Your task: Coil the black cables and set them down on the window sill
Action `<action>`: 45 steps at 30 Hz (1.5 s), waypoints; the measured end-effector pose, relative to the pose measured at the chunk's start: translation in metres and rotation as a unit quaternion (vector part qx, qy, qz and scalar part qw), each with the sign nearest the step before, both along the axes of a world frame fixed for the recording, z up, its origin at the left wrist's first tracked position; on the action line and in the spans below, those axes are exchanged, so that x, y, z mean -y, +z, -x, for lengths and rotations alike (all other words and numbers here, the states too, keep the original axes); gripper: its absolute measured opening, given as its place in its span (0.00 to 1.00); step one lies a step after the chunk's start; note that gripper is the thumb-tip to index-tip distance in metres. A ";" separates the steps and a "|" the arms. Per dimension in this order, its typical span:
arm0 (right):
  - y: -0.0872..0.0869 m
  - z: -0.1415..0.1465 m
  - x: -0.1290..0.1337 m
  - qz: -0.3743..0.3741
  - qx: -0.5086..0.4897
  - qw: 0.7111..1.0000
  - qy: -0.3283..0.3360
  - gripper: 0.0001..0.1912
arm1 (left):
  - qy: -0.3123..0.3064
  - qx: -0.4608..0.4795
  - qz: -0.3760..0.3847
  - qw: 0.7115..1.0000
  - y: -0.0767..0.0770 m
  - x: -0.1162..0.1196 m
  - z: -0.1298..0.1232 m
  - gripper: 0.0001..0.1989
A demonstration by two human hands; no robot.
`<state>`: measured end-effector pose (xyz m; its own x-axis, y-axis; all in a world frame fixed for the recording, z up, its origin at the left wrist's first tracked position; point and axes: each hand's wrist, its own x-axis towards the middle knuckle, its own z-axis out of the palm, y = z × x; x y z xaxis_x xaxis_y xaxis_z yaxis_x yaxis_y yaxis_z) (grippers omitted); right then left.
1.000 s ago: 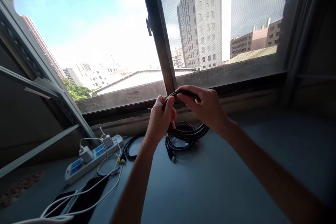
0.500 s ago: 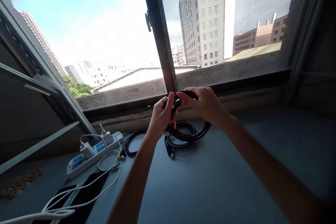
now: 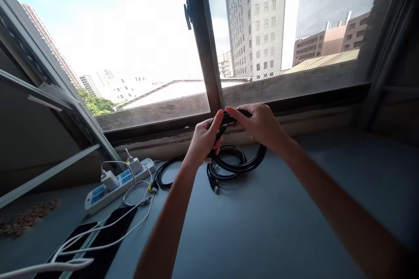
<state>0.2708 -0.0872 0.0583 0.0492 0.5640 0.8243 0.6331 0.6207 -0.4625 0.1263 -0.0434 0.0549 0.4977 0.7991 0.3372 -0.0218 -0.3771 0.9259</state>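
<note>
Between my two hands is a coiled black cable, held up in a loop above the grey-blue surface. My left hand is closed round the left side of the coil, its thumb pressing along the top. On the upper right, my right hand grips the same coil, with thumb and fingers pinching its strands. A dark piece, perhaps a cable end, shows between the hands; its shape is partly hidden. Under the held loop lies another coiled black cable, with a plug at its near end.
Left of my hands, a third black cable coil lies beside a white power strip with plugged-in chargers. White cords run over dark flat objects at the lower left. A window sill borders the back; brown bits lie far left.
The right thumb and fingers have shifted slightly along the top of the coil, and more strands show between my hands. Both hands still grip it. The view has shifted slightly.
</note>
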 end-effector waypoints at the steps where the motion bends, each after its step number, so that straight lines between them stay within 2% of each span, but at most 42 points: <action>1: -0.001 0.000 -0.001 -0.010 -0.002 1.000 0.003 0.32 | 0.005 0.003 0.001 1.000 0.000 0.000 0.001 0.21; 4: -0.002 -0.002 -0.003 -0.029 0.000 0.999 0.022 0.25 | 0.007 0.008 -0.015 1.000 0.000 -0.002 0.002 0.22; 9: 0.001 -0.004 0.002 -0.015 -0.006 0.997 0.079 0.14 | -0.005 0.009 -0.006 1.000 0.001 -0.002 0.003 0.23; 13: 0.000 -0.006 -0.004 -0.025 0.003 0.997 0.078 0.16 | 0.003 0.009 -0.004 1.000 0.002 0.000 0.003 0.23; 16: -0.006 -0.012 -0.016 -0.001 -0.013 0.997 0.079 0.20 | -0.003 0.007 0.003 1.000 0.001 0.002 0.003 0.25; 20: -0.015 -0.023 -0.030 0.040 -0.031 0.993 0.103 0.20 | -0.037 0.014 0.082 0.996 0.002 0.004 0.001 0.24; 25: -0.017 -0.024 -0.023 0.103 0.022 0.983 0.151 0.19 | -0.078 0.024 0.157 0.984 0.003 0.004 0.002 0.19; 28: -0.014 -0.017 -0.017 0.099 0.046 0.970 0.219 0.18 | -0.107 0.028 0.191 0.975 0.002 0.000 0.004 0.17; 30: -0.013 -0.013 -0.016 0.078 0.053 0.966 0.240 0.18 | -0.121 0.035 0.207 0.970 0.000 -0.002 0.004 0.18; 34: -0.013 -0.011 -0.018 0.053 0.049 0.976 0.204 0.16 | -0.139 0.054 0.225 0.963 -0.001 -0.003 0.004 0.20; 39: -0.014 -0.009 -0.017 0.029 0.064 0.991 0.118 0.13 | -0.147 0.092 0.259 0.950 -0.002 -0.004 0.000 0.21; 42: -0.013 -0.007 -0.017 0.016 0.052 0.991 0.124 0.10 | -0.148 0.111 0.254 0.949 -0.004 -0.007 -0.001 0.21; 45: -0.012 -0.009 -0.019 0.017 0.047 0.989 0.137 0.06 | -0.166 0.102 0.212 0.958 -0.005 -0.009 0.000 0.20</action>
